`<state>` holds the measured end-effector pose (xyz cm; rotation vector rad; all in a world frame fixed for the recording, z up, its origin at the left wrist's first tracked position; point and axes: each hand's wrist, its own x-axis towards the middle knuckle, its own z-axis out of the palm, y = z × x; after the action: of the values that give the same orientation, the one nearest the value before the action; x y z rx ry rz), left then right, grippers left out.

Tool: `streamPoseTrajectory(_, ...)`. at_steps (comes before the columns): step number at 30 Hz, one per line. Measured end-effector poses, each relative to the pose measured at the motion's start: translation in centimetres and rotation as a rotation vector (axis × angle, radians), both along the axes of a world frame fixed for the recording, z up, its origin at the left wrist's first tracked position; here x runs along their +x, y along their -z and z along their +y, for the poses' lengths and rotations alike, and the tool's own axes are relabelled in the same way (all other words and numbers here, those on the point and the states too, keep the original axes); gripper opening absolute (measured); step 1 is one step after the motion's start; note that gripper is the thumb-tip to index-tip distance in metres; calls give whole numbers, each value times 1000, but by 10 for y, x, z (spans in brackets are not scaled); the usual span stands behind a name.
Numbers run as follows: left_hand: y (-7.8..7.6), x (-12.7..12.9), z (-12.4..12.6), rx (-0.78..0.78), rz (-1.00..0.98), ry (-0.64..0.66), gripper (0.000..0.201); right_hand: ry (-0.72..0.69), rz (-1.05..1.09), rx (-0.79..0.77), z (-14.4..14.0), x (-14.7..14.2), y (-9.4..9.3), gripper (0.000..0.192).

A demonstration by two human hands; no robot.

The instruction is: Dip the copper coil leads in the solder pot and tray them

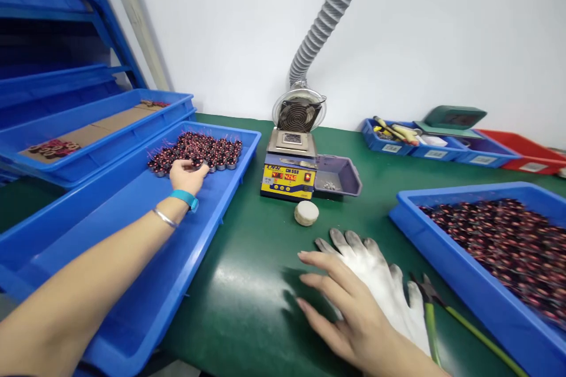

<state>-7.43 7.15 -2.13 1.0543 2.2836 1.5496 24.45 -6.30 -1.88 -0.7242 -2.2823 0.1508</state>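
Coils (197,150): clustered at the far end of the blue tray (132,259), left on the desk (247,259).
Left hand (188,175): laid on the cluster's near edge; closure cannot be told.
Right hand (349,312): spread flat, empty, over the white glove (384,283).
Risk: thin leads may be bent or neighbouring coils toppled by a sweeping grasp.

On the green rubber-topped bench (256,271), a yellow-fronted metal solder pot (289,172) stands at twelve o'clock, a ribbed grey extraction hose (329,12) rising behind it. A long blue plastic tray (132,230) lies at ten o'clock, with small dark wound coils (198,150) clustered at its far end. A second blue plastic tray (446,259) full of coils sits at three o'clock. A white fabric glove (380,283) lies at five o'clock.
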Motion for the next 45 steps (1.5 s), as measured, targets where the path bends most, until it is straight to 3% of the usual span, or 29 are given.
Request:
streamPoseTrajectory(5,-26,82,-32,190,-168,405,37,84,328,-141,40,-40,-2,40)
streamPoseTrajectory(8,-31,112,-64,177,-270,638,39,88,483,-282,62,-64,5,58)
streamPoseTrajectory(13,-28,117,-81,-2,-194,797,40,88,627,-485,70,-74,14,33)
streamPoseTrajectory(16,-27,110,-74,-63,-263,864,44,-44,640,-624,68,-67,13,35)
streamPoseTrajectory(20,-29,108,-71,-52,-442,921,37,-160,553,-770,67,-62,8,33)
streamPoseTrajectory(24,-31,111,-74,-3,-428,922,20,-187,518,-816,66,-61,6,34)
streamPoseTrajectory(30,-30,101,-64,204,-581,602,18,-185,526,-825,65,-56,6,40)
streamPoseTrajectory(32,-32,98,-61,269,-661,566,18,-166,546,-822,67,-54,6,43)
streamPoseTrajectory(34,-35,98,-62,234,-718,622,21,-163,573,-820,70,-52,7,47)
streamPoseTrajectory(39,-33,107,-72,-42,-741,852,33,-182,588,-779,72,-49,5,52)
streamPoseTrajectory(42,-32,110,-72,-59,-685,860,27,-178,531,-740,70,-48,3,52)
streamPoseTrajectory(45,-40,102,-64,19,-670,786,28,-176,464,-736,68,-48,4,51)
